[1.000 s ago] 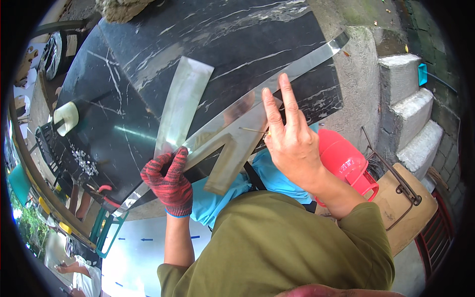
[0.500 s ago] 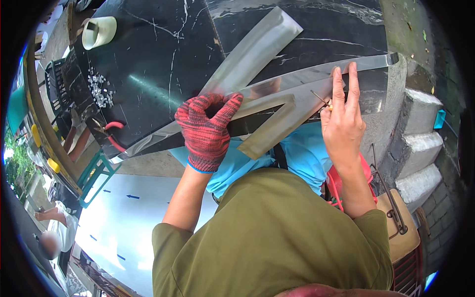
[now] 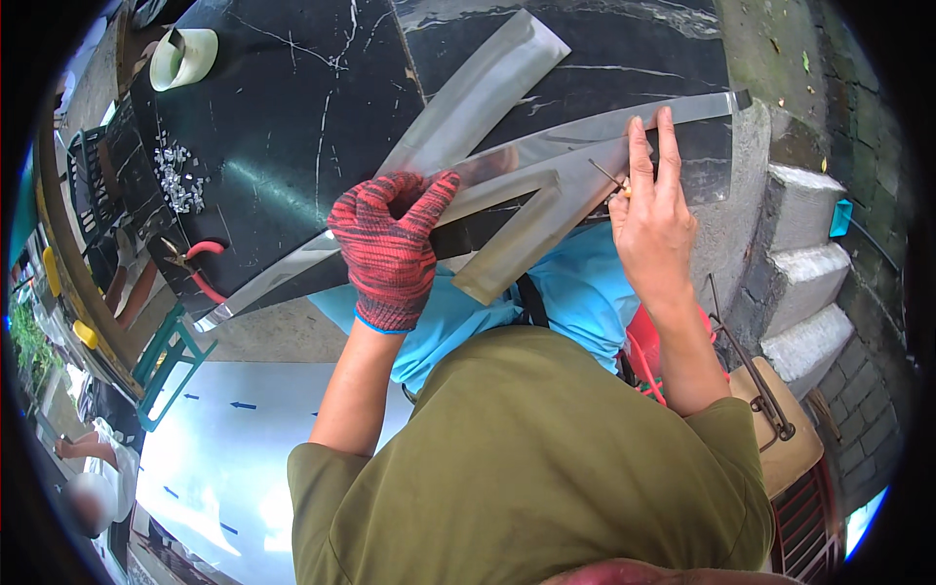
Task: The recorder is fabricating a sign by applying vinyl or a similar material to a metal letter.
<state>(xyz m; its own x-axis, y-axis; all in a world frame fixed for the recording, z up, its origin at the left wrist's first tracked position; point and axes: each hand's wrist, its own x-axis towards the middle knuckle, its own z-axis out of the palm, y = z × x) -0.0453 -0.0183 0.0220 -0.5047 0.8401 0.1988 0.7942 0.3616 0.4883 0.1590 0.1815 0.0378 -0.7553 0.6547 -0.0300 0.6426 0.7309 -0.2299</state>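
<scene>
My left hand point(image 3: 385, 249), in a red-and-black knit glove, pinches a long, narrow shiny metal strip point(image 3: 271, 273) lying diagonally along the near edge of the black marbled table point(image 3: 283, 117). My bare right hand point(image 3: 651, 229) rests index and middle fingertips on that strip toward its right end, while the thumb and curled fingers grip a thin metal rod with a yellow end point(image 3: 604, 171). Just below the strip, between my hands, is an angled flat metal piece point(image 3: 507, 249) with a V-shaped opening. Behind my left hand lies a wide metal strip point(image 3: 478, 83) pointing away from me.
Red-handled pliers point(image 3: 205, 268), small silvery bits point(image 3: 180, 175) and a pale roll point(image 3: 183, 58) are on the table's left. A green stool point(image 3: 161, 370) and another person point(image 3: 102, 458) are lower left. Concrete steps point(image 3: 799, 273) and a folding seat point(image 3: 785, 453) are right.
The camera view has swung, so the table's left part shows more and the red object at right is mostly hidden. Both hands keep about the same places on the strip.
</scene>
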